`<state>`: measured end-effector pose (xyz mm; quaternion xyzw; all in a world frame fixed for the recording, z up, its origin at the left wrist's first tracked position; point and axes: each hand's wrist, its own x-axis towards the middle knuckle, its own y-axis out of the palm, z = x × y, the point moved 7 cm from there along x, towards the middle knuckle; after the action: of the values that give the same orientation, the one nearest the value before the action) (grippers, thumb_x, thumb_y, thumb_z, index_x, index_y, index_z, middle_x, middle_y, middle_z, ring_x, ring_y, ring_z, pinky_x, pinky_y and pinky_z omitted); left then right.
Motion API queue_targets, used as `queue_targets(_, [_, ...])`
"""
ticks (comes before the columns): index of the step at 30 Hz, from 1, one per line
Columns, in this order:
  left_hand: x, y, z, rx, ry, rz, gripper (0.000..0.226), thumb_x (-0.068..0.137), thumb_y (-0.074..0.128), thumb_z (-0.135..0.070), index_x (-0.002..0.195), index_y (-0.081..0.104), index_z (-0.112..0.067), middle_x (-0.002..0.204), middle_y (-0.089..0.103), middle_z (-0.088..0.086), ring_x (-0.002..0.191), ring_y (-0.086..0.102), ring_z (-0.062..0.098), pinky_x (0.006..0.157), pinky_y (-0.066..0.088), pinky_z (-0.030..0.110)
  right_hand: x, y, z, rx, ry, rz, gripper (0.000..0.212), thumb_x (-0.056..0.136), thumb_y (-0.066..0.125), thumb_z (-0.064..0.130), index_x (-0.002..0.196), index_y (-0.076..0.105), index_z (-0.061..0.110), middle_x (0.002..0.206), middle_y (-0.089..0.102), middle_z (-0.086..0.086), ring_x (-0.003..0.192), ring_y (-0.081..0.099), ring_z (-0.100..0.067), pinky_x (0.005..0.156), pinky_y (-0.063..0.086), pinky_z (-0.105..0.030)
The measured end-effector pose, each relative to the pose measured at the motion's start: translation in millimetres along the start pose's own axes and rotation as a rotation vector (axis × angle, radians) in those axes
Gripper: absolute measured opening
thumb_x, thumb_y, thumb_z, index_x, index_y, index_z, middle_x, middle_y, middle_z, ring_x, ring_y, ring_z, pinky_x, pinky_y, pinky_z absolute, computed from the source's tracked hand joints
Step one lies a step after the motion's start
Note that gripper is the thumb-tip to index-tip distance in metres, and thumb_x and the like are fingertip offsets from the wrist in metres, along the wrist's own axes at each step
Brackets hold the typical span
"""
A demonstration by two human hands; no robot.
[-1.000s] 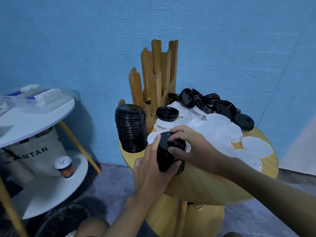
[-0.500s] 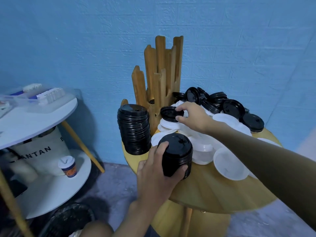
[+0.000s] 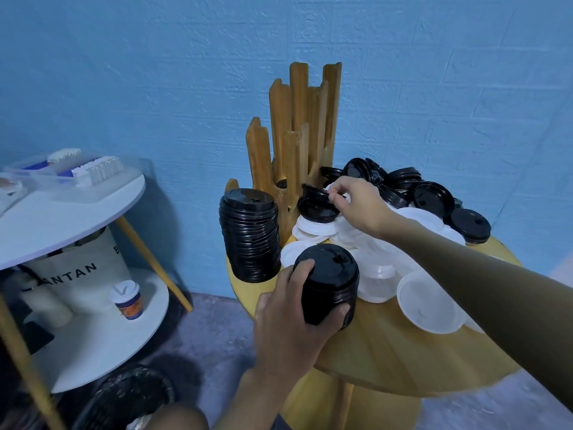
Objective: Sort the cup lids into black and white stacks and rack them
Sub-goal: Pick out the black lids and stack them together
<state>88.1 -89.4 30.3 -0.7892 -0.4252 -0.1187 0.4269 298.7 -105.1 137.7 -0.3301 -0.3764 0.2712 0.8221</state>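
Yellow table [image 3: 387, 352]: left hand [image 3: 288, 330] wraps the black stack [image 3: 328, 283], holding it ready; right hand [image 3: 356, 203] pinches a loose black lid [image 3: 316, 209] beyond it, probably next on.

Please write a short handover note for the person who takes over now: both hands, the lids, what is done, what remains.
Left hand grips a short black stack at the table's near edge.
Right hand pinches one black lid atop white lids beside the wooden rack.
Done: tall black stack stands left of the rack.
To do: loose black lids at the back, white lids in a heap.
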Motion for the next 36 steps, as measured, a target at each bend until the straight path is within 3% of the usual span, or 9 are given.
queue_targets(5, [-0.4, -1.8, -1.2, 0.007, -0.011, -0.01, 0.07, 0.076, 0.054, -0.073, 0.135, 0.032, -0.043, 0.126, 0.05, -0.022, 0.103, 0.042, -0.002, 0.086, 0.036, 0.029, -31.4, -26.4, 28.9, 0.23, -0.096, -0.078, 0.007, 0.098, 0.049, 0.01, 0.096, 0.051, 0.016, 0.079, 0.053, 0.008, 0.07, 0.049, -0.001, 0.069, 0.039, -0.013])
queue_targets(9, [-0.8, -0.5, -1.1, 0.018, -0.014, 0.012, 0.069, 0.078, 0.05, -0.075, 0.136, 0.028, -0.045, 0.128, 0.049, -0.023, 0.105, 0.046, -0.001, 0.09, 0.033, 0.027, -58.0, -46.6, 41.4, 0.348, -0.15, -0.145, 0.016, 0.099, 0.042, 0.002, 0.096, 0.052, 0.014, 0.075, 0.048, 0.008, 0.062, 0.043, -0.002, 0.061, 0.036, -0.013])
queue_targets(13, [-0.2, -1.0, -2.2, 0.007, -0.015, 0.011, 0.069, 0.078, 0.05, -0.074, 0.136, 0.027, -0.045, 0.127, 0.049, -0.023, 0.107, 0.046, -0.002, 0.092, 0.034, 0.029, -71.3, -55.2, 33.6, 0.599, 0.045, -0.189, 0.024, 0.1, 0.044, 0.005, 0.094, 0.061, 0.021, 0.089, 0.061, 0.004, 0.082, 0.057, -0.009, 0.074, 0.048, -0.023])
queue_targets(15, [-0.9, -0.9, -1.6, -0.001, -0.016, 0.021, 0.07, 0.078, 0.048, -0.075, 0.137, 0.026, -0.045, 0.128, 0.048, -0.023, 0.108, 0.046, -0.002, 0.094, 0.032, 0.029, -78.2, -48.4, 25.6, 0.697, 0.166, -0.118, 0.012, 0.096, 0.055, 0.008, 0.102, 0.059, 0.018, 0.092, 0.061, -0.003, 0.082, 0.058, -0.013, 0.077, 0.052, -0.032])
queue_targets(17, [-1.9, -0.7, -2.4, -0.008, -0.011, 0.03, 0.071, 0.078, 0.047, -0.076, 0.138, 0.024, -0.046, 0.13, 0.047, -0.023, 0.111, 0.045, -0.002, 0.095, 0.031, 0.028, -86.3, -41.4, 23.2, 0.748, 0.225, 0.019, 0.024, 0.092, 0.062, 0.004, 0.113, 0.053, 0.012, 0.096, 0.06, -0.013, 0.083, 0.062, -0.018, 0.082, 0.053, -0.038])
queue_targets(19, [-2.1, -0.7, -4.1, -0.007, -0.002, 0.029, 0.072, 0.079, 0.046, -0.076, 0.14, 0.021, -0.047, 0.132, 0.046, -0.022, 0.112, 0.045, -0.001, 0.096, 0.03, 0.028, -96.0, -34.4, 25.0, 0.735, 0.255, 0.166, 0.03, 0.091, 0.063, 0.002, 0.117, 0.05, 0.011, 0.093, 0.061, -0.01, 0.075, 0.065, -0.009, 0.073, 0.054, -0.024])
queue_targets(22, [-2.2, -0.9, -4.3, 0.002, 0.003, 0.027, 0.076, 0.08, 0.045, -0.077, 0.143, 0.013, -0.049, 0.137, 0.046, -0.019, 0.115, 0.048, 0.003, 0.098, 0.034, 0.031, -103.6, -26.4, 28.0, 0.49, 0.224, 0.275, 0.023, 0.096, 0.059, 0.013, 0.118, 0.054, 0.016, 0.089, 0.06, 0.004, 0.061, 0.056, 0.01, 0.057, 0.041, -0.006])
queue_targets(30, [-2.6, -3.6, -8.3, -0.015, 0.001, 0.046, 0.093, 0.076, 0.038, -0.081, 0.144, -0.018, -0.052, 0.146, 0.046, -0.013, 0.113, 0.055, 0.018, 0.097, 0.038, 0.037, -115.6, -6.1, 38.9, 0.367, 0.072, 0.455, 0.028, 0.092, 0.067, 0.023, 0.119, 0.062, 0.025, 0.12, 0.061, 0.012, 0.108, 0.058, 0.0, 0.092, 0.051, -0.02])
queue_targets(36, [-2.8, -2.0, -5.7, -0.018, 0.024, 0.02, 0.08, 0.078, 0.048, -0.074, 0.142, 0.005, -0.052, 0.143, 0.047, -0.014, 0.117, 0.055, 0.014, 0.1, 0.041, 0.041, -105.6, 0.6, 39.8, 0.281, -0.037, 0.466, 0.028, 0.095, 0.061, 0.026, 0.124, 0.06, 0.029, 0.123, 0.059, 0.017, 0.11, 0.053, 0.008, 0.093, 0.044, -0.011])
